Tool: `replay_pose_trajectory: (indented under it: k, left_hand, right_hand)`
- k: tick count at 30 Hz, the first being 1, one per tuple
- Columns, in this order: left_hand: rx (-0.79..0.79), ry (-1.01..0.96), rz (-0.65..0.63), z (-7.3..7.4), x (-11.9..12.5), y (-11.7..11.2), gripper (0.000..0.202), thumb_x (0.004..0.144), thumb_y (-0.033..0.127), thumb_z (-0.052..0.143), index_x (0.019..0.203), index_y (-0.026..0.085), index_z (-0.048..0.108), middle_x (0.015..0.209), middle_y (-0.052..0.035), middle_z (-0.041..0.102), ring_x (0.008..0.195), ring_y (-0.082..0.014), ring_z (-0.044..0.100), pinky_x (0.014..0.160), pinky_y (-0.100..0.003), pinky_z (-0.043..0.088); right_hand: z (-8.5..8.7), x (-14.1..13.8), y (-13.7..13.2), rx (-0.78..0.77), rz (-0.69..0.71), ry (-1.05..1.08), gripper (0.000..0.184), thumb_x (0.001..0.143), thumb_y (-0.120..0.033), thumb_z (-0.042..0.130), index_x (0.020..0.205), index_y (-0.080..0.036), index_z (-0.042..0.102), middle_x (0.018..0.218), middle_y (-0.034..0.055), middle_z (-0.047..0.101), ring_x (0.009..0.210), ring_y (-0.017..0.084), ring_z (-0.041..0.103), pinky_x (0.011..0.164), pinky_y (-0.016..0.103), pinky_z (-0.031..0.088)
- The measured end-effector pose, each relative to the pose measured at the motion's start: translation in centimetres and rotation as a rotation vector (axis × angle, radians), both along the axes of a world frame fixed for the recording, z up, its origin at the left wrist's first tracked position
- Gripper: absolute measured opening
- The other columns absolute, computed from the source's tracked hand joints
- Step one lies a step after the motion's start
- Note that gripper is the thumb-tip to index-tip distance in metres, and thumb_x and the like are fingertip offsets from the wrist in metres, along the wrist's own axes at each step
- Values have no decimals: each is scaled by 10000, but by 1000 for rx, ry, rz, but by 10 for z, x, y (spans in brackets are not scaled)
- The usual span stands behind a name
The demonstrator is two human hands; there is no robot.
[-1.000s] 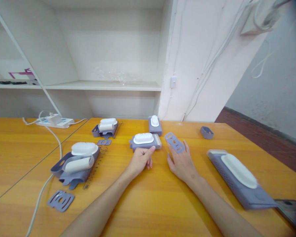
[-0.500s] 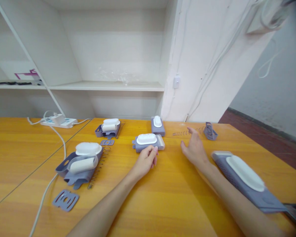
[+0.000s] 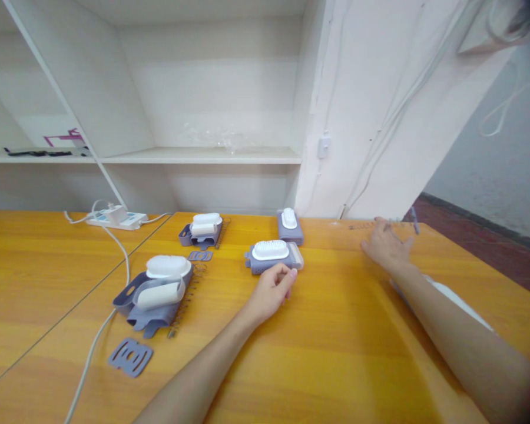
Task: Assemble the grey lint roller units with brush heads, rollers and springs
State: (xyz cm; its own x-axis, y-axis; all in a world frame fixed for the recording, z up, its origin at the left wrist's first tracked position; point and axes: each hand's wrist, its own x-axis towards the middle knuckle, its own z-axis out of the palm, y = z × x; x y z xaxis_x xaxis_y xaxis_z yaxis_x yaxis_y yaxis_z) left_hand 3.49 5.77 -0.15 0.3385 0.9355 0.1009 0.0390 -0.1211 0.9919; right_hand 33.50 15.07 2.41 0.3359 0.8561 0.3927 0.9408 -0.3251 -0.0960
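My right hand (image 3: 386, 246) is stretched out at the far right of the table, fingers apart, against or just over a thin wire coil (image 3: 361, 226); whether it touches the coil I cannot tell. Beyond the coil, a blurred grey piece (image 3: 415, 221) stands near the table's edge. My left hand (image 3: 271, 294) rests with curled fingers and the thumb against the index finger, nothing visible in it. Just in front of that hand lies a grey holder (image 3: 258, 267) with a white brush (image 3: 270, 250) on top and a clear end.
Behind stands another grey holder (image 3: 294, 234) with a white brush. On the left are two grey sets with white rollers (image 3: 159, 295) and wire coils, plus flat slotted grey plates (image 3: 131, 357). A power strip (image 3: 130, 221) trails a cable. My right forearm partly covers a white-topped piece (image 3: 459, 300).
My right hand has moved right, and the wire coil and grey piece have shifted right with it. The view has turned slightly left. My left hand stays by the near holder.
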Motion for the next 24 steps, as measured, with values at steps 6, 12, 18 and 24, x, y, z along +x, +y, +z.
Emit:
replay_pose_trajectory:
  k: [6, 12, 18, 24]
  left_hand:
    - [-1, 6, -11, 0, -1, -1, 336, 859, 504, 461, 750, 187, 446, 520, 61, 458, 433, -60, 371, 415, -177, 269]
    - [-19, 9, -10, 1, 0, -1, 321, 853, 488, 476, 751, 185, 454, 525, 59, 456, 444, -62, 383, 425, -178, 270]
    - [-24, 8, -24, 3, -1, -2, 328, 843, 494, 487, 741, 183, 458, 521, 60, 457, 448, -61, 376, 440, -183, 270]
    - [-27, 17, -21, 2, -1, -2, 341, 832, 510, 496, 744, 181, 468, 525, 59, 456, 460, -65, 381, 446, -188, 274]
  right_hand:
    - [1, -4, 1, -3, -6, -167, 379, 830, -154, 436, 1208, -146, 407, 1077, 169, 539, 945, 301, 587, 794, 452, 402]
    - [3, 3, 5, 9, -43, -211, 304, 850, -138, 433, 1154, -123, 454, 1036, 172, 561, 863, 284, 618, 800, 446, 383]
    - [0, 8, 3, -2, 3, -229, 341, 851, -237, 499, 1156, -92, 450, 1056, 216, 556, 916, 330, 599, 770, 437, 392]
    - [-1, 16, 3, -49, 27, -225, 297, 849, -188, 481, 1130, -93, 469, 1026, 195, 575, 899, 301, 605, 788, 426, 393]
